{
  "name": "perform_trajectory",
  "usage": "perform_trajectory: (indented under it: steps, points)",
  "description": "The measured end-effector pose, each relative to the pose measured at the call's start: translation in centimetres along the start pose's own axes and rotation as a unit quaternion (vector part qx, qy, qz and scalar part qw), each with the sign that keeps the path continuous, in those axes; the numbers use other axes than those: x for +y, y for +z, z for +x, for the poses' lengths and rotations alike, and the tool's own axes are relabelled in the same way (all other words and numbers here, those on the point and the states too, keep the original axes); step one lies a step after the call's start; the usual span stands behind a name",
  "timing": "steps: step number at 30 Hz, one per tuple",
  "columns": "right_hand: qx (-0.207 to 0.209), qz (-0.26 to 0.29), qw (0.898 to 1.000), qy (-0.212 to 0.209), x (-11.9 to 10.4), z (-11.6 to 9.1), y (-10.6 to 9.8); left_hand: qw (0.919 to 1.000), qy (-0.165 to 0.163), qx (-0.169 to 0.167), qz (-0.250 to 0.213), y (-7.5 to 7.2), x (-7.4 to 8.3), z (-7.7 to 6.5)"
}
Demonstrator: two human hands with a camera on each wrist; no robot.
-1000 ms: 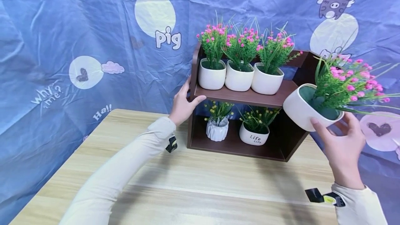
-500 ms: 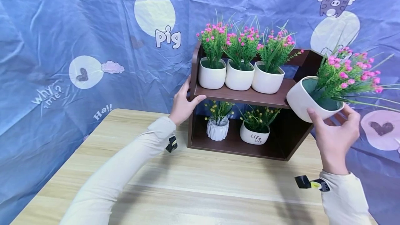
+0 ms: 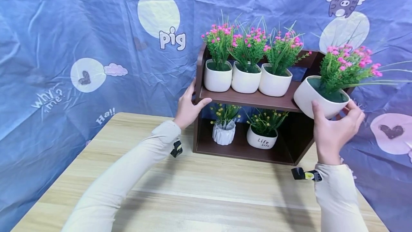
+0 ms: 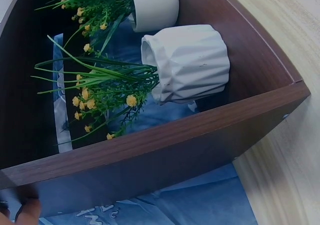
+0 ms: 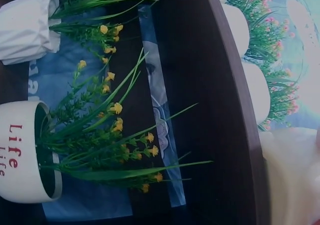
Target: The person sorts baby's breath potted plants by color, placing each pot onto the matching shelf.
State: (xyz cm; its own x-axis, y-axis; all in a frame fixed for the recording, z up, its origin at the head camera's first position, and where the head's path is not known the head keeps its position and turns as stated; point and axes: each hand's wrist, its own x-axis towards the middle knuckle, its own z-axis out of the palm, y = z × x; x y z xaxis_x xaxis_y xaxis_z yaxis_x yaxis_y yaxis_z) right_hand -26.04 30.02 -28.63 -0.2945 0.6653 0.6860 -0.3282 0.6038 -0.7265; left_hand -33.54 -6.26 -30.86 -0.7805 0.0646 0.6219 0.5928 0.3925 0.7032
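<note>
My right hand grips a white flowerpot with pink artificial flowers, thumb in front and fingers behind. The pot tilts to the right and overlaps the upper board's right end in the head view; its pale side fills the right wrist view's lower right corner. With my left hand I hold the left side panel of a dark brown two-tier shelf, thumb across the front edge and fingers on the outer face. Three matching pots of pink flowers stand in a row on the upper board.
On the lower tier stand a ribbed white pot with yellow flowers and a low white pot lettered "Life". The shelf is on a wood-grain table. Behind hangs a blue printed curtain.
My right hand has carried the pot left and slightly up toward the shelf's right end, and the pot leans less. The left hand stays on the side panel.
</note>
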Motion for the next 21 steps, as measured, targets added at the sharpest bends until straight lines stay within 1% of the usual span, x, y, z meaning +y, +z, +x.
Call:
perform_trajectory:
  steps: [3,8,12,15,18,21]
  points:
    - [0.013,0.006,1.000,0.004,0.0,-0.2,0.7,1.0000,0.002,0.001,-0.001,0.0,-0.1,0.0]
    - [0.036,0.036,0.999,0.004,-0.6,-0.8,1.8,1.0000,0.007,0.004,-0.002,0.0,-0.2,0.0]
    - [0.050,0.049,0.998,-0.010,-0.8,-1.2,2.6,0.9999,0.008,0.007,0.002,0.0,-0.3,0.0]
    - [0.050,0.024,0.997,-0.049,0.1,-1.6,3.1,0.9999,0.011,0.010,0.007,0.0,-0.2,0.0]
    - [0.045,-0.004,0.994,-0.099,1.7,-2.1,3.4,0.9998,0.013,0.011,0.010,0.1,-0.2,0.0]
    - [0.028,-0.016,0.991,-0.133,2.8,-2.6,3.7,0.9999,0.008,0.009,0.007,0.1,-0.2,0.0]
